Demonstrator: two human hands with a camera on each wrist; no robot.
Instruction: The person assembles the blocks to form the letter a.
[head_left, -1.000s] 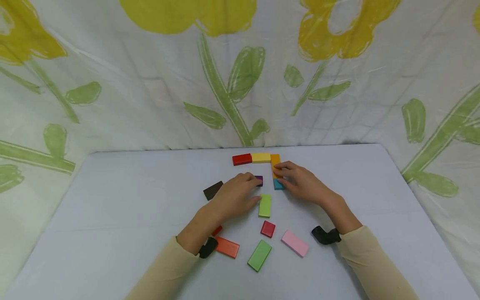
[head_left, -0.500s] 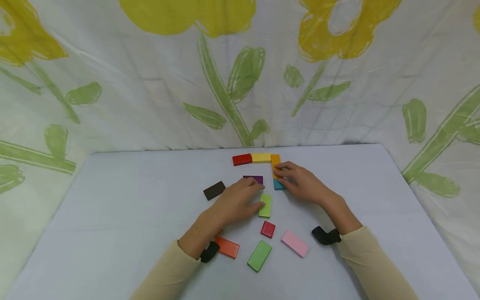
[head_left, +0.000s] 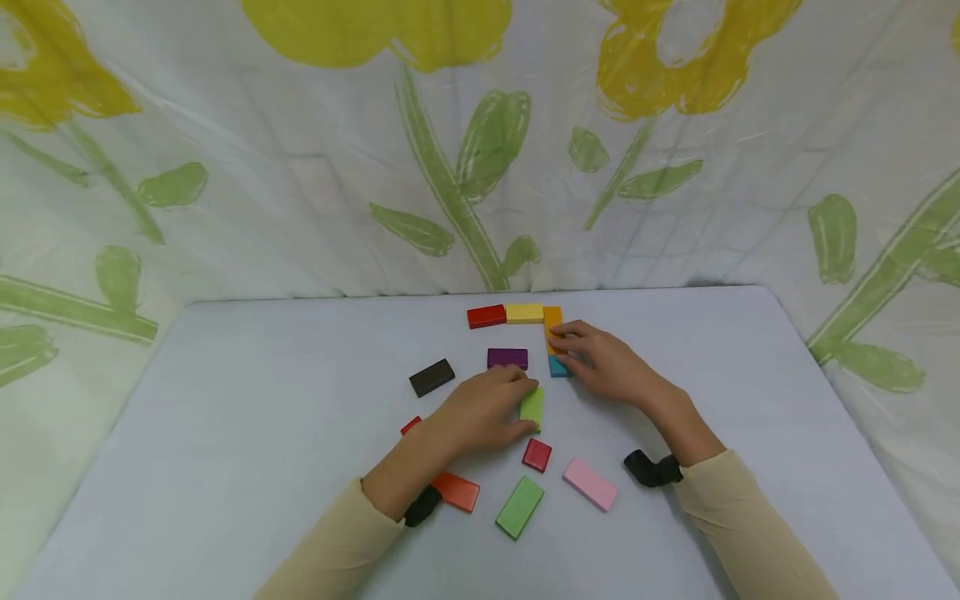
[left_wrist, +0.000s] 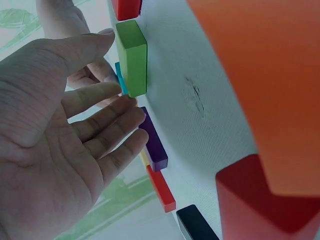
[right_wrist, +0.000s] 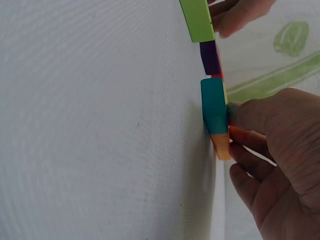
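In the head view my left hand (head_left: 486, 410) is over a lime-green block (head_left: 533, 403), thumb by its near end and index finger by its far end. The left wrist view shows these fingers loosely extended beside the block, with no clear grip. My right hand (head_left: 613, 367) rests at a teal block (head_left: 557, 367) and an orange block (head_left: 552, 318). Its thumb touches the teal one in the right wrist view, and its fingers lie by the orange one. A purple block (head_left: 507, 358) lies just beyond my left fingers. Yellow (head_left: 524, 313) and red (head_left: 487, 316) blocks continue the row from the orange one.
Around my left forearm lie a dark brown block (head_left: 432, 377), an orange-red block (head_left: 461, 492) and a partly hidden red block (head_left: 410, 425). Nearer me are a small red block (head_left: 536, 455), a pink block (head_left: 590, 484) and a green block (head_left: 520, 508). A flowered curtain (head_left: 315, 208) hangs behind the table.
My left hand has shifted from beside the purple block toward me and right, over the lime-green block. The purple and dark brown blocks are now uncovered. My right hand has stayed put.
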